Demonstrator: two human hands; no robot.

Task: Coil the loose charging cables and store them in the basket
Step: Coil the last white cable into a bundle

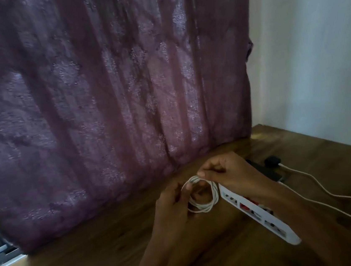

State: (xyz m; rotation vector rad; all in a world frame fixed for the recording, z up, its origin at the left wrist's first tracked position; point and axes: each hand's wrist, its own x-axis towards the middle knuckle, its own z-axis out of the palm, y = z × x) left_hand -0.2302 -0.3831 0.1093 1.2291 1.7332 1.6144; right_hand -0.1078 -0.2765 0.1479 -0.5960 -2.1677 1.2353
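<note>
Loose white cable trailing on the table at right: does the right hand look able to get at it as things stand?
Probably yes, once freed. The right hand pinches the coiled cable together with the left hand. The loose white cable lies uncovered beyond the power strip.

Two bare forearms rise from the lower right of the frame, no sleeves, rings or watch showing on the left hand (pixel 174 205) or right hand (pixel 227 170).
</note>
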